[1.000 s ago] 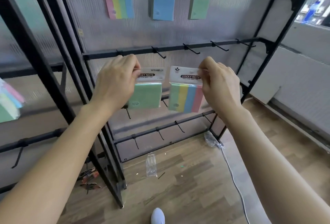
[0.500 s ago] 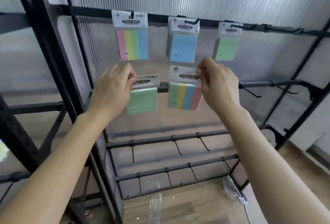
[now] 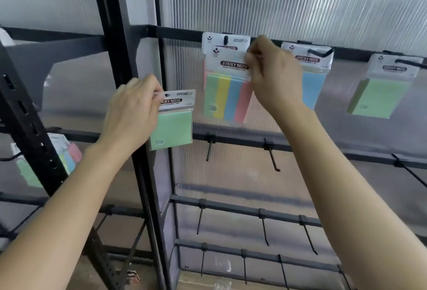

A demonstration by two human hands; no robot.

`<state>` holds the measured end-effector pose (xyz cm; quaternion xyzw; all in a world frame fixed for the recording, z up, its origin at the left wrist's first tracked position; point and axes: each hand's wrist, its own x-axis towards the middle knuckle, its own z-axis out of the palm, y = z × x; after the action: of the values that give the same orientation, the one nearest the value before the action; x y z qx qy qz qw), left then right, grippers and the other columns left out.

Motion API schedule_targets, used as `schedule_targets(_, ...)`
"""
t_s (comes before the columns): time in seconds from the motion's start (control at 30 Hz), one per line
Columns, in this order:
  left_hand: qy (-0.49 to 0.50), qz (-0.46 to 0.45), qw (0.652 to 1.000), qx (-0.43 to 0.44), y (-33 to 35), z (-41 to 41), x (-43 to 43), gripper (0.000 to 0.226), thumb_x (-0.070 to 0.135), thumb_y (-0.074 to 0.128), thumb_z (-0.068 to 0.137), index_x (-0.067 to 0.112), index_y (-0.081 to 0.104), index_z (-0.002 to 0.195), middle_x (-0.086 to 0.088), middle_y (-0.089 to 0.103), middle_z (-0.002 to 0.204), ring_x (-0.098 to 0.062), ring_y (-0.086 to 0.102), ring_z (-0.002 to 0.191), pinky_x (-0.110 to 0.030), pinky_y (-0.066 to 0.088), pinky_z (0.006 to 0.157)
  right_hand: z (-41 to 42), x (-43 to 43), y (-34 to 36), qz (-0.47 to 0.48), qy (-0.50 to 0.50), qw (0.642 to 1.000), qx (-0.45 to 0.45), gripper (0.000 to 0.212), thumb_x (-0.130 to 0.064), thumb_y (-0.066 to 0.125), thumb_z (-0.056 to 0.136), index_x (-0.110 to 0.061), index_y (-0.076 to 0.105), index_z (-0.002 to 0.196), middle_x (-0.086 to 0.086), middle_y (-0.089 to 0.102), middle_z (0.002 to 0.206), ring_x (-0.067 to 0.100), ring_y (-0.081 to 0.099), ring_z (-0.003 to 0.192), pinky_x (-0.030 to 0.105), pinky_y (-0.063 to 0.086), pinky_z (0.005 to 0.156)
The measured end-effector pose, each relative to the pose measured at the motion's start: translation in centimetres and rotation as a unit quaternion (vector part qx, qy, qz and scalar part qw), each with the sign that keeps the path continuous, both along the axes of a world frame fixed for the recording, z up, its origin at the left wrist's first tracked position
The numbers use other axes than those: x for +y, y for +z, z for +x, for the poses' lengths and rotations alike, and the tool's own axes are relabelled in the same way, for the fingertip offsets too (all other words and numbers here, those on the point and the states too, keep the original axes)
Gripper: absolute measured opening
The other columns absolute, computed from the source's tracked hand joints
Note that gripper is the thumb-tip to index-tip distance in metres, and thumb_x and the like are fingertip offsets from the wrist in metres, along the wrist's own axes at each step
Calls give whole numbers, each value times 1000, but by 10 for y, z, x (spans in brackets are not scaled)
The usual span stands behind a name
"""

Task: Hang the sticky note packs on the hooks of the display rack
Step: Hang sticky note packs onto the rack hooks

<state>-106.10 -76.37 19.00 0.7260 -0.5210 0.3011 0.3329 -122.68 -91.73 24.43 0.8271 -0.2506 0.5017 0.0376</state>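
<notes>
Your right hand [image 3: 275, 75] pinches the upper right corner of a striped pack [image 3: 227, 97], with thumb and fingers curled on its white header card. You hold it just in front of a hanging pack [image 3: 240, 40] that sits on the first hook [image 3: 226, 40] of the top bar [image 3: 178, 33]. This hook is just left of your knuckles and a little higher. I cannot tell if the hole of the striped pack has reached the hook tip. I think it has not, because its header lies lower than the one behind it.

Your left hand [image 3: 134, 112] is lower and to the left of the right one. It grips a green pack [image 3: 172, 129] by the upper left corner of the header. This pack hangs free in front of the black post [image 3: 120, 35] and touches no hook.

To the right of your right hand, a blue pack [image 3: 313, 86] hangs on its own hook of the same bar. Further right there is a second green pack [image 3: 379, 97], also on its hook. So three packs are placed on this bar, as far as I can see, and two are in your hands.

Below your right hand, the lower bars carry many bare hooks [image 3: 272, 158]. In my judgement the task is only partly done: the striped pack is the step in hand, and the green pack in your left hand waits for its turn.
</notes>
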Motion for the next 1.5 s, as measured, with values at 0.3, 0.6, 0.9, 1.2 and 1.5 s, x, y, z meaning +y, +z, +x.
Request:
schedule_targets(0.3,72,0,997,13,8,6,-6,10,12,48,94,3,50,90,-2,40,80,-20,37,73,-32,23,64,24,-11,23,23,103,994,-32,15,-18,48,90,-10,60,88,-4,53,68,25,55,71,35,38,59)
schedule_targets(0.6,89,-7,996,25,4,7,-13,11,13,48,94,3,50,91,-3,41,80,-20,38,73,-32,24,64,25,-21,30,50,82,995,3,16,-16,47,84,-14,62,83,-2,53,70,22,54,73,30,34,58)
schedule_targets(0.9,72,-4,997,37,-1,8,-16,11,14,47,94,5,50,90,-2,43,81,-20,40,72,-32,25,62,47,-58,18,40,42,998,-36,14,-19,53,88,-7,59,89,3,63,86,21,56,86,29,32,60)
schedule_targets(1.2,17,-20,999,30,-7,-2,-14,8,6,51,91,1,52,85,3,39,77,-18,37,70,-31,23,63,53,-60,-1,-14,1,992,-124,24,-22,57,84,-5,60,102,10,58,103,27,54,95,25,30,67)
schedule_targets(1.5,-55,5,998,14,-25,-16,-14,8,6,51,92,4,50,84,-2,49,77,-17,38,70,-31,25,64,4,-28,-45,-7,19,999,-27,49,-23,44,87,-5,47,132,14,46,136,29,42,126,39,32,98)
